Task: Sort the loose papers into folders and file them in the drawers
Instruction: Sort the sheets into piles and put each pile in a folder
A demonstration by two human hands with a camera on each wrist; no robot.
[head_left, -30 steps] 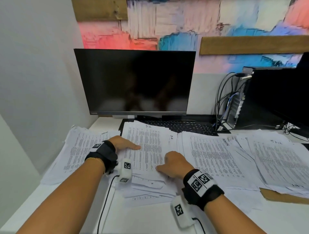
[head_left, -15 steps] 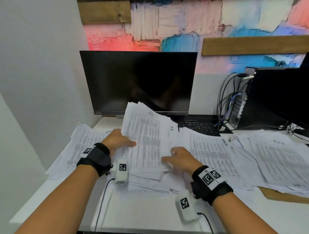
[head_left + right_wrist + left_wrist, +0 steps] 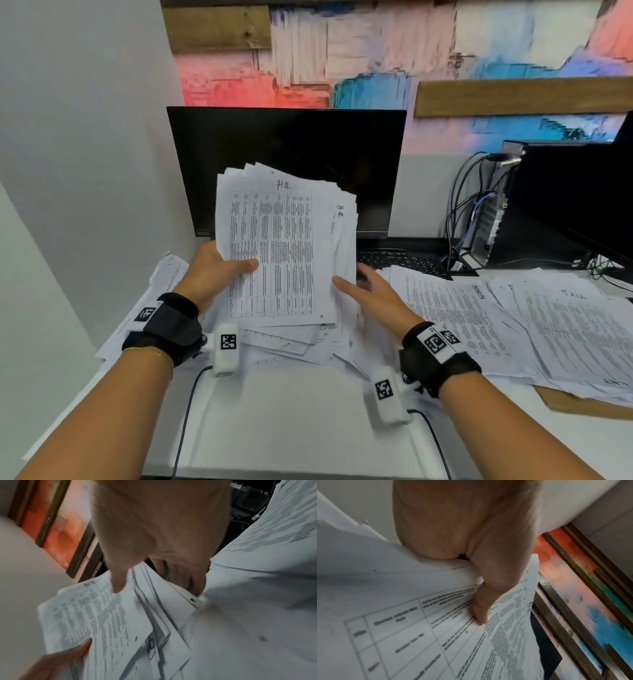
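A thick stack of printed sheets marked "HR" (image 3: 284,246) stands raised and nearly upright in front of the monitor. My left hand (image 3: 219,270) grips its left edge, thumb on the front sheet; in the left wrist view the thumb (image 3: 481,608) presses on the printed table (image 3: 419,635). My right hand (image 3: 363,291) holds the right edge, with the thumb (image 3: 118,585) on the front of the stack (image 3: 96,615) and the fingers (image 3: 188,577) behind it. More loose sheets (image 3: 294,346) lie on the desk under the stack.
A pile marked "ADMIN" (image 3: 455,308) and another pile (image 3: 575,325) cover the desk's right side, over a brown folder (image 3: 582,404). A further pile (image 3: 164,277) lies at the left. Behind are the monitor (image 3: 287,144), keyboard (image 3: 400,262) and a computer tower (image 3: 493,212) with cables.
Both hands have lifted the HR stack off the desk and tipped it up from flat to nearly upright in front of the monitor.
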